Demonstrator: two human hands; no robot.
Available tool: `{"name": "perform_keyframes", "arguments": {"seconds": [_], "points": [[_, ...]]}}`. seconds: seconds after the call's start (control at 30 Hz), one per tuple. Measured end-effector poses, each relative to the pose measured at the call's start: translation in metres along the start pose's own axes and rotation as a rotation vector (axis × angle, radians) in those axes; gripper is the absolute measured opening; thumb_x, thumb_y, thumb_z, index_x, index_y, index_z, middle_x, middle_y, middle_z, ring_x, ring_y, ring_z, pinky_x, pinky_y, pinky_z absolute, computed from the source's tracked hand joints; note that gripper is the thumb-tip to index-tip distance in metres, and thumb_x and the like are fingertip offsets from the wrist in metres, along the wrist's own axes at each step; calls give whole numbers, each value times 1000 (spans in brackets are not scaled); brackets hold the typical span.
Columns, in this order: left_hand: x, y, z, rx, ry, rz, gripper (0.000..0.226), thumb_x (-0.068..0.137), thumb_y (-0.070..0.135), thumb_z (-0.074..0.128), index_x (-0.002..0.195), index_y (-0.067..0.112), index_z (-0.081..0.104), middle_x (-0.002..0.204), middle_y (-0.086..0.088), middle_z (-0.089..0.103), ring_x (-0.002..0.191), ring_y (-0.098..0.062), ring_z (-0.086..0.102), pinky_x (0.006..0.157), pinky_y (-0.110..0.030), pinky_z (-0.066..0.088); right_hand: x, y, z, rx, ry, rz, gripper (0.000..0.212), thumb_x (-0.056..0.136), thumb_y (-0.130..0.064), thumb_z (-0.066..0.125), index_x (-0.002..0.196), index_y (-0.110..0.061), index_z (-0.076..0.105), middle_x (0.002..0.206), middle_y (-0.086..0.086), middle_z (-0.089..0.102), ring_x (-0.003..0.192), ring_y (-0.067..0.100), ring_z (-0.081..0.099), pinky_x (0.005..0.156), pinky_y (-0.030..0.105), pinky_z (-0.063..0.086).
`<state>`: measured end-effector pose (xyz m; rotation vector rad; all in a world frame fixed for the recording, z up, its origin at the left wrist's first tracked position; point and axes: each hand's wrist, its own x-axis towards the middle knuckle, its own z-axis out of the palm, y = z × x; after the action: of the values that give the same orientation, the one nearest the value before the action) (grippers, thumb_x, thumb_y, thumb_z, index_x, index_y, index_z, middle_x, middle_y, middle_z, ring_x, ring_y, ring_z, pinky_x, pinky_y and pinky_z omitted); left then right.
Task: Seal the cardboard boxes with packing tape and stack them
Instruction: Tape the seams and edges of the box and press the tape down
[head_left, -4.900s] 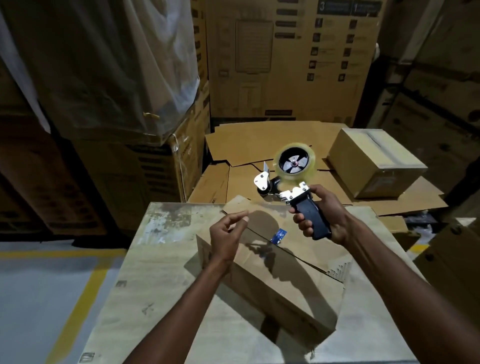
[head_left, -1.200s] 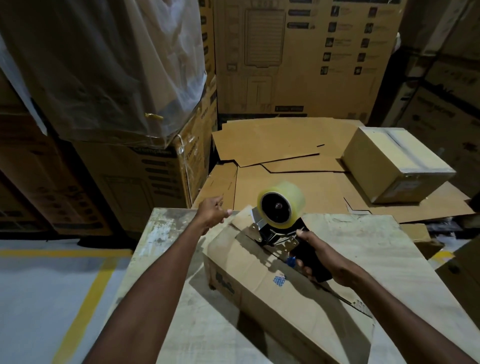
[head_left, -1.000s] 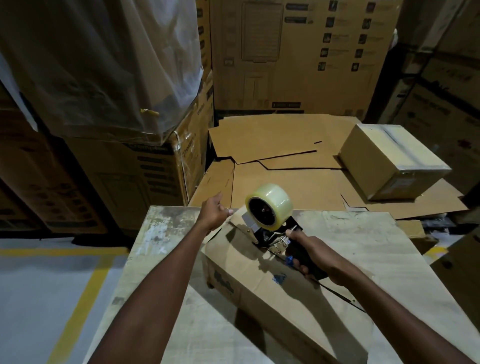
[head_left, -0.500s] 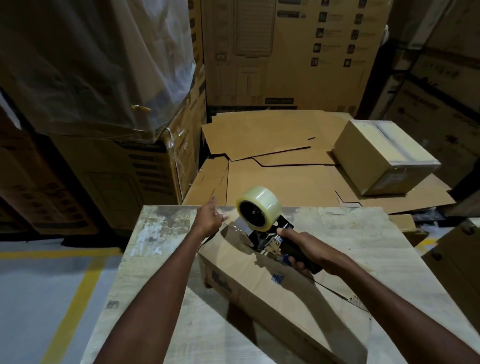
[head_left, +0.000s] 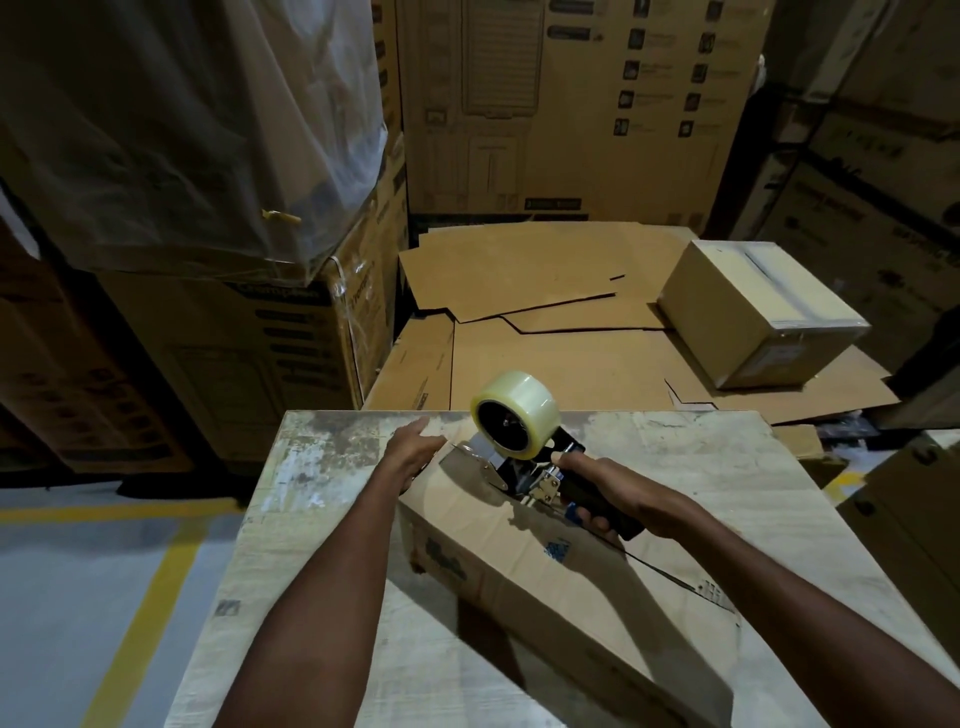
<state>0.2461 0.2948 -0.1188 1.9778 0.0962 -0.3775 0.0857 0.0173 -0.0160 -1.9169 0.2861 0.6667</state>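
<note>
The tape dispenser (head_left: 517, 415), lifted earlier, now sits on the far end of the cardboard box (head_left: 519, 551). The right hand (head_left: 597, 488) fingers wrap its handle; the left hand (head_left: 413, 449) fingers lie straight on that end. The box lies on the worn desk (head_left: 322, 467), with stacked cartons (head_left: 571, 104) behind.

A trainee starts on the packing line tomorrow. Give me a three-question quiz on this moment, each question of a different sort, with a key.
1. True or false: the right hand grips the tape dispenser by its handle.
2. Where is the left hand? A) flat against the far end of the cardboard box; B) on the tape roll; C) on the floor.
3. Fill in: the box under the dispenser lies on the ____.
Key: 1 true; 2 A; 3 table.
</note>
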Motion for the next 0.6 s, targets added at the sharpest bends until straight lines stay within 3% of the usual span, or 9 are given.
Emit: {"name": "perform_keyframes", "arguments": {"seconds": [0.07,0.17,0.23,0.3,0.4,0.6], "points": [[-8,-1,-1,106,54,126,44,97,11,67,140,5,61,146,-15,57,131,-27,57,106,-34,45,0,0,-1,-4,-22,-1,72,82,-81,50,89,-11,67,77,10,55,57,19,44,57,32,36],[-37,9,-1,162,84,370,35,102,9,53,135,9,66,140,-9,62,131,-24,55,106,-30,42,-4,-2,-2,3,-60,6,69,90,-77,49,93,-11,67,77,8,57,57,17,46,56,31,37],[-46,11,-2,388,30,537,43,101,11,51,142,13,60,151,-7,53,139,-22,47,113,-29,35,-7,-4,-4,6,-89,12,69,94,-74,47,98,-8,67,77,8,59,57,16,49,56,30,41],[-50,5,-2,720,-106,645,54,102,20,46,155,15,43,166,-4,29,153,-20,26,124,-39,22,-11,-7,-6,3,-129,21,70,97,-72,43,101,-6,66,77,7,60,60,17,52,57,29,46],[-52,-4,-2,917,-178,671,57,109,34,32,162,14,24,171,2,4,157,-12,-3,128,-42,6,-14,-9,-7,-4,-163,33,70,99,-71,40,99,-5,63,80,9,62,65,19,57,61,30,51],[-61,-12,-10,991,-205,651,60,111,44,21,164,20,10,170,7,-6,156,-8,-11,128,-39,0,-12,-5,-11,14,-183,75,80,99,-70,43,111,6,65,92,19,70,83,32,67,74,40,56]]}}
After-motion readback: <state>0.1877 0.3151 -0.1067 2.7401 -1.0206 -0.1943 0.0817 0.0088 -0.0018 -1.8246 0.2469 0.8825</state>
